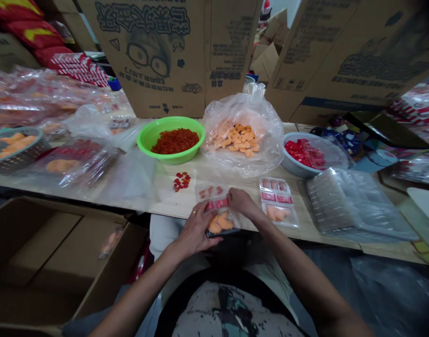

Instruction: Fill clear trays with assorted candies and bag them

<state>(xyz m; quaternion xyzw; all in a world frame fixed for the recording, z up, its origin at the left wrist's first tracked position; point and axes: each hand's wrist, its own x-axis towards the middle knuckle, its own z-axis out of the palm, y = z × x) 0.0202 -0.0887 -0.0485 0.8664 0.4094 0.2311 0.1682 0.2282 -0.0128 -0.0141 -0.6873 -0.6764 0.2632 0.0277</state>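
Observation:
My left hand (pixel 197 230) grips the left side of a clear plastic tray (pixel 219 217) at the table's front edge, thumb below and fingers on top. Orange pieces (pixel 220 223) fill its near compartment, red packets (pixel 217 203) lie across the middle, and small reddish pieces are at the far end. My right hand (pixel 240 202) is closed at the tray's right edge beside the red packets; its fingertips are partly hidden. To the right lies another filled tray (pixel 277 201). Beyond my left hand, small red pieces (pixel 181 181) lie on a clear sheet.
Behind stand a green bowl (pixel 144 140) of dark orange bits, a plastic bag (pixel 267 112) of orange pieces and a pale bowl (pixel 295 171) of red packets. Stacked empty trays (pixel 355 206) are at right. An open carton (pixel 60 252) sits lower left; large cartons (pixel 186 93) stand behind.

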